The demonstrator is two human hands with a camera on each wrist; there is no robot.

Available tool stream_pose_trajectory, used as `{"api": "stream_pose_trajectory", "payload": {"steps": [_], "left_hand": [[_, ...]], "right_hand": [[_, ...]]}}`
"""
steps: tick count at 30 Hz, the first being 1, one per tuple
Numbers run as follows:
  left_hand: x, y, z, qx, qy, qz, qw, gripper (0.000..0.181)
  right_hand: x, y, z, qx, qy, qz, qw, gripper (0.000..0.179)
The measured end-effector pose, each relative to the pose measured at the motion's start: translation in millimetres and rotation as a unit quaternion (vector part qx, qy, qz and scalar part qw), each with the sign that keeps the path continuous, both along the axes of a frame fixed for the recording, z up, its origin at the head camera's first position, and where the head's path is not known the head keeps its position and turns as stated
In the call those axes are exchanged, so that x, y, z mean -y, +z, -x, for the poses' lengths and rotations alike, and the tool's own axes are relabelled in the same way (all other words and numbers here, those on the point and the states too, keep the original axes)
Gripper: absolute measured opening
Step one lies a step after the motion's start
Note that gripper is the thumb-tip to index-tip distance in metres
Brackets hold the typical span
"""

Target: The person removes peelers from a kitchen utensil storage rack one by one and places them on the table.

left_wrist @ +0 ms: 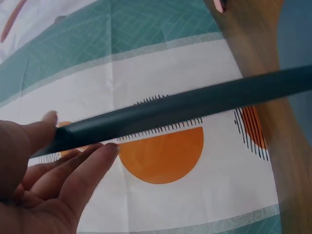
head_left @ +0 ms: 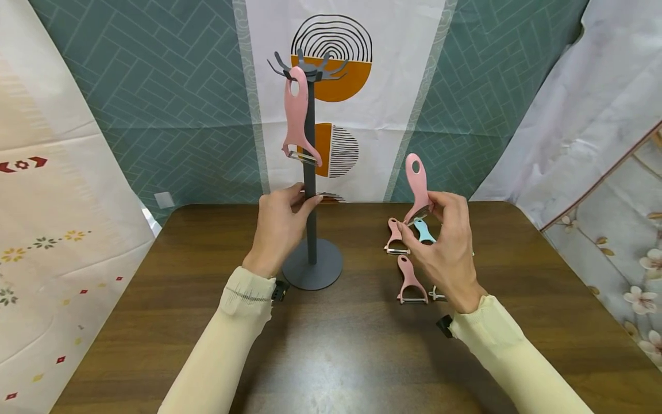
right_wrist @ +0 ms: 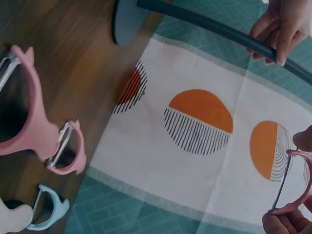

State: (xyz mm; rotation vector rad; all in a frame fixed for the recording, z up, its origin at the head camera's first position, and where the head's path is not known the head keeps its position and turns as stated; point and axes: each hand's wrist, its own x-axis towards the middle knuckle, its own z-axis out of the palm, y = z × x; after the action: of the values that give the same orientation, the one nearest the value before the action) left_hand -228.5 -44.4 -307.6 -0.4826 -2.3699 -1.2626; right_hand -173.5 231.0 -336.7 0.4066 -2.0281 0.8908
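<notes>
A dark grey rack with curved hooks at its top stands upright on a round base (head_left: 320, 270). My left hand (head_left: 276, 227) holds its pole (head_left: 312, 236) at mid-height, thumb on one side and fingers on the other, as the left wrist view also shows. One pink peeler (head_left: 297, 118) hangs by its handle hole from a hook. To the right of the rack, my right hand (head_left: 451, 247) pinches a second pink peeler (head_left: 418, 187) by its blade end, handle pointing up. In the right wrist view, fingertips (right_wrist: 287, 223) grip that peeler's head, with the blade between them.
On the brown wooden table (head_left: 351, 345), below my right hand, lie pink peelers (head_left: 407, 276), a light blue peeler (head_left: 424, 231) and a whitish one (head_left: 437, 295) partly hidden by the hand. A patterned curtain (head_left: 207, 103) hangs behind the table's back edge.
</notes>
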Motion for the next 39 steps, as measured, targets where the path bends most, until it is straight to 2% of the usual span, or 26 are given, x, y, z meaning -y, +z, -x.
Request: {"api": "stream_pose_trajectory", "payload": {"steps": [9,14,21,29,39], "left_hand": [[4.9,-2.3,3.9,0.009,-0.052,-0.067,0.9964,0.039],[8.9,-2.1,6.1,0.033,-0.077,-0.087,0.9926,0.046],[14.5,-2.0,11.1,0.056,-0.112,-0.108,0.9862,0.041],[17.0,-0.4,14.7,0.052,-0.104,-0.073,0.9906,0.034],[15.9,2.9,14.1,0.076,-0.089,-0.074,0.9904,0.036]], "right_hand": [[-13.2,-10.1,-3.7,0.018,-0.024,-0.008,0.9995,0.058],[-19.1,-14.2,-6.0,0.015,-0.025,-0.007,0.9996,0.059],[-29.4,-19.3,-9.0,0.02,-0.042,-0.017,0.9988,0.06],[-41.4,-25.8,-10.5,0.029,-0.051,-0.015,0.9982,0.06],[-54.1,-32.1,-11.7,0.034,-0.055,-0.018,0.9978,0.061]]}}
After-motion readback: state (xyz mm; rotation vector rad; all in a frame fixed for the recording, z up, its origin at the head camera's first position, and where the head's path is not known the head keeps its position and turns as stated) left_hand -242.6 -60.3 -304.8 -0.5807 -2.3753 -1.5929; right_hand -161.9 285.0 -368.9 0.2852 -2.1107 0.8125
